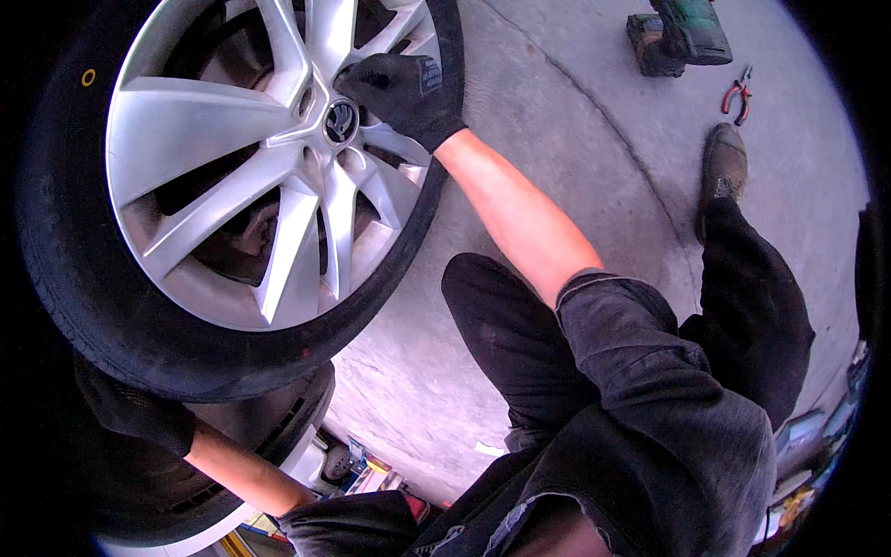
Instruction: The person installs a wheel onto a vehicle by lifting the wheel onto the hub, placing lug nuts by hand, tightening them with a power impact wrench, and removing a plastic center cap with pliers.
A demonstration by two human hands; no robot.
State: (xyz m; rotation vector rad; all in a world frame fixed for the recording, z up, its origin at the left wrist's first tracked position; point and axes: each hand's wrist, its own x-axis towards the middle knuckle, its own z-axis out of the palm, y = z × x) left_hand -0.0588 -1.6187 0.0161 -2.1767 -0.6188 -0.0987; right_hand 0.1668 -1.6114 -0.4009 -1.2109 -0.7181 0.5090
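A silver multi-spoke alloy wheel (204,121) with a black tyre (371,339) fills the upper left. My right hand (394,93), in a black glove, is at the wheel's centre, just beside the round hub cap (341,122). Its fingers are curled closed over a bolt-hole area, and whatever they pinch is hidden under the glove. My left hand (139,408), also gloved in black, is low by the tyre's bottom edge. Its fingers are lost in the dark there, so their pose does not show.
Pliers (739,96) with red-and-black handles lie on the concrete floor (566,158) at the upper right, near my shoe (724,167). Beside them is a green and black cordless power tool (691,37). A dark vented panel with a white edge (288,446) is below the tyre.
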